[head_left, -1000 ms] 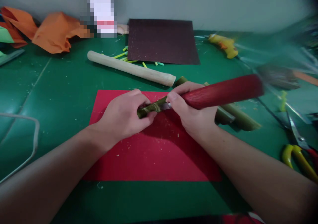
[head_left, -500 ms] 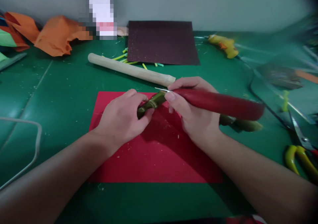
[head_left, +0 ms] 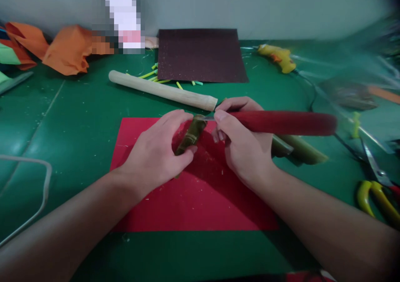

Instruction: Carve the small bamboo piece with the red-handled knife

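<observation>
My left hand [head_left: 153, 146] is closed around a short piece of green bamboo [head_left: 193, 133], thumb on the near side and fingers on the far side. The bamboo leans with its upper end away from me, over a red sheet [head_left: 193, 205] sprinkled with small shavings. In my right hand [head_left: 245, 142] is a carving knife [head_left: 287, 123] with a thick red handle and a short thin blade. Its blade tip meets the bamboo's upper end; how deep it bites I cannot tell. The handle points off to the right.
A pale round stick [head_left: 162, 91] lies behind the red sheet, with a dark sheet [head_left: 201, 57] beyond it. To the right are more bamboo pieces [head_left: 306, 148], yellow-handled scissors [head_left: 379, 194] and a yellow glue gun [head_left: 278, 58]. Orange cloth or paper [head_left: 67, 51] is at the back left.
The bamboo has turned more upright in my left hand, whose fingers have loosened somewhat. The knife handle has swung level, and its blade has come down onto the bamboo's end.
</observation>
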Demonstrator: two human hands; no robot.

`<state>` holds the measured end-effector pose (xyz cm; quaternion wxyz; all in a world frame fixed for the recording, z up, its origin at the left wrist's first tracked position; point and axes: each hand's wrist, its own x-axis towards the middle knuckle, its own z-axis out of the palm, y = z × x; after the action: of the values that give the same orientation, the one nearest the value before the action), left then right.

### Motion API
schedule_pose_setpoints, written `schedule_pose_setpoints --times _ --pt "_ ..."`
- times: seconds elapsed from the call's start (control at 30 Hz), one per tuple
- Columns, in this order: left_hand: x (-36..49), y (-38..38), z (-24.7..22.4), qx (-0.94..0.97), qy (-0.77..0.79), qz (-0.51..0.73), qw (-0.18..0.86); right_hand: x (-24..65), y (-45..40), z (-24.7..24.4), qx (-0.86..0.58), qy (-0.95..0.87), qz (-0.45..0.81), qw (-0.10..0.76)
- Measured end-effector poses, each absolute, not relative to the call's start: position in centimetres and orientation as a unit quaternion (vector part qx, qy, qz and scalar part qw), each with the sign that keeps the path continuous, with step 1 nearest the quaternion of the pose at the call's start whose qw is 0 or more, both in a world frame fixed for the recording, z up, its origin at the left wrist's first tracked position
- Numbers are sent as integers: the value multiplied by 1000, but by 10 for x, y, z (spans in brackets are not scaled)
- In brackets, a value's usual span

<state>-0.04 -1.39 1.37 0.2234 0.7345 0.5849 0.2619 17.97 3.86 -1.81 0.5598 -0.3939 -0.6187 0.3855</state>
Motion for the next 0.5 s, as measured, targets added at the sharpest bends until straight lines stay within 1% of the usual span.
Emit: schedule_pose_setpoints --times 0.1,0.4,0.43,0.5 --pt "-2 -12 15 751 572 240 227 177 38 -16 -385 -580 418 583" --pt "-16 2 17 791 516 222 243 181 41 -22 -356 -561 393 636" --pt "-18 3 18 793 514 219 242 181 42 -23 -360 -567 381 635" --pt "-23 5 21 798 517 203 235 183 43 -26 -369 -622 351 595"
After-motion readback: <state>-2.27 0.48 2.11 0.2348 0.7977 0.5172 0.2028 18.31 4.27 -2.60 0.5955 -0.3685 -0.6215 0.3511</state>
